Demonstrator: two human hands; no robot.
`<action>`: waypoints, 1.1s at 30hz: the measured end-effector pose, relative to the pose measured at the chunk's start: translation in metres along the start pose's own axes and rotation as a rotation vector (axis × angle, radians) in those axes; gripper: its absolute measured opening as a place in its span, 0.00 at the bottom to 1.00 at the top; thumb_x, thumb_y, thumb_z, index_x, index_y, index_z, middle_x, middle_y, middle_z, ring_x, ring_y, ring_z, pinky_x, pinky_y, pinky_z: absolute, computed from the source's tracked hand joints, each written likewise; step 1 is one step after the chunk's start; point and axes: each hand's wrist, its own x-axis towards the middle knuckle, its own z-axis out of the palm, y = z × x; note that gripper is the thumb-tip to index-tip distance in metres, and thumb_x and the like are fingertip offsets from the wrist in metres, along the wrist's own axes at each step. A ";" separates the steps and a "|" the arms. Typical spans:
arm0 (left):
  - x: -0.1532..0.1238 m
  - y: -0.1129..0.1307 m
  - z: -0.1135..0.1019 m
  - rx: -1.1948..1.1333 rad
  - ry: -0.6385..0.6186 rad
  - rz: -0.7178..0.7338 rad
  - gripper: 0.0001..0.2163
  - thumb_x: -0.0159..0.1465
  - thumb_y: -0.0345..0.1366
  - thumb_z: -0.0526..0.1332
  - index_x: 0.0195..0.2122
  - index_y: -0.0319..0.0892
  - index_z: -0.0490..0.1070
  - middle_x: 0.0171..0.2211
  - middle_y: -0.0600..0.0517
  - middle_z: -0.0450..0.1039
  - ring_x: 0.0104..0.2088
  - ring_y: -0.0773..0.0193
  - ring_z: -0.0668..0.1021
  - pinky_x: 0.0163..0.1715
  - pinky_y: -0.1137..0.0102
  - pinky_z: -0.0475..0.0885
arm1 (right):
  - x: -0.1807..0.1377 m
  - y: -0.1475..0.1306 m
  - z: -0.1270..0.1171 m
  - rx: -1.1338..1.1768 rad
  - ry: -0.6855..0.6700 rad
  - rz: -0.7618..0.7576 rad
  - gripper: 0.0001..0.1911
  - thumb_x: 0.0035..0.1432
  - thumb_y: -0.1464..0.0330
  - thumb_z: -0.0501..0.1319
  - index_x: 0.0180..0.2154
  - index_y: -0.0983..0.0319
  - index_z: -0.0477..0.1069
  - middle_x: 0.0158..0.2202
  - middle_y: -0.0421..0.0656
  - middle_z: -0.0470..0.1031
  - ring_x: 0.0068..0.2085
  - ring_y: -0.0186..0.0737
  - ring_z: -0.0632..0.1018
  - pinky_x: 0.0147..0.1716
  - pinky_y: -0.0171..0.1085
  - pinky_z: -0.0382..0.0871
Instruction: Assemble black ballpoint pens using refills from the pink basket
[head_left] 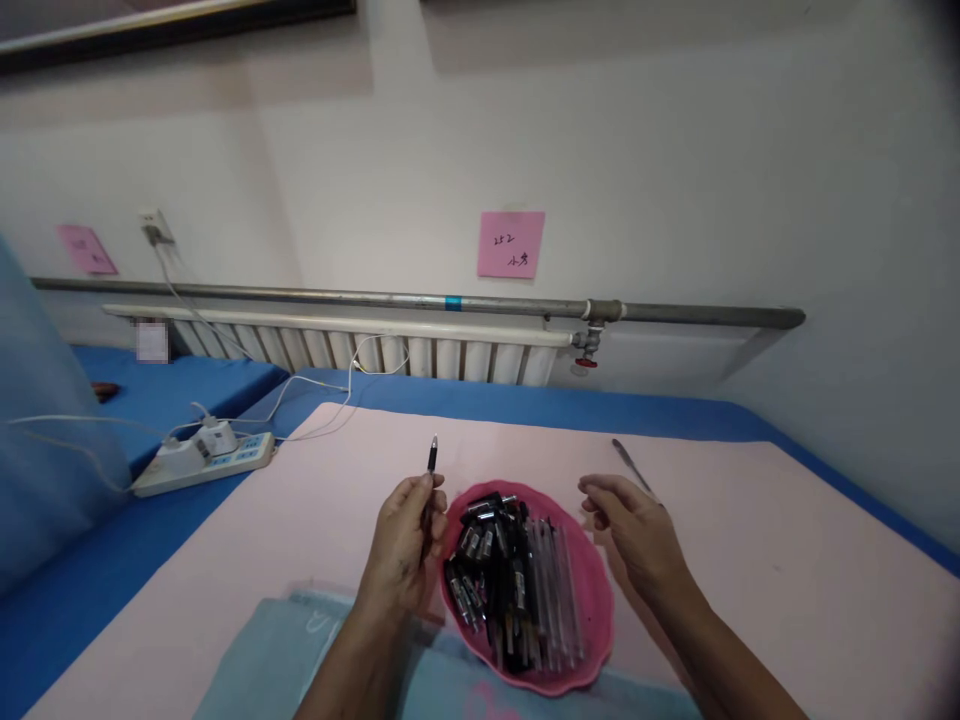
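Note:
My left hand (405, 545) is closed around a black pen (432, 458) held upright, tip pointing up, just left of a pink bowl (592, 570). The bowl holds several black pen parts and clear pen barrels (517, 585). My right hand (630, 530) hovers at the bowl's right rim, fingers curled in a pinch. A thin dark rod-like piece (628, 464) sticks up behind that hand; whether the fingers grip it I cannot make out.
A pink mat (750, 520) covers a blue table (90, 590). A white power strip (206, 458) with plugs and white cables lies at the left. A light-blue bag (262, 660) lies near the front edge. Behind are a radiator (360, 345), a pipe and a pink note (510, 244).

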 end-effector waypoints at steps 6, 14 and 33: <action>0.007 -0.002 -0.005 0.049 0.005 -0.096 0.16 0.47 0.43 0.66 0.25 0.41 0.59 0.13 0.65 0.54 0.11 0.82 0.51 0.12 0.81 0.40 | 0.002 0.012 -0.002 -0.137 -0.037 -0.035 0.10 0.46 0.63 0.59 0.30 0.60 0.74 0.25 0.40 0.74 0.27 0.40 0.73 0.27 0.37 0.64; 0.008 -0.006 -0.003 0.077 -0.066 -0.167 0.15 0.43 0.39 0.67 0.27 0.41 0.62 0.12 0.66 0.53 0.11 0.82 0.50 0.12 0.80 0.38 | -0.002 0.012 0.003 -0.292 -0.144 -0.134 0.09 0.47 0.62 0.58 0.26 0.58 0.74 0.29 0.41 0.79 0.34 0.46 0.77 0.36 0.39 0.66; 0.010 -0.010 -0.006 0.136 -0.017 -0.076 0.15 0.52 0.46 0.61 0.33 0.39 0.66 0.16 0.61 0.60 0.13 0.80 0.54 0.13 0.79 0.44 | -0.028 -0.014 0.063 -0.869 -0.538 -0.776 0.12 0.56 0.77 0.53 0.37 0.58 0.71 0.40 0.43 0.75 0.41 0.45 0.71 0.41 0.43 0.60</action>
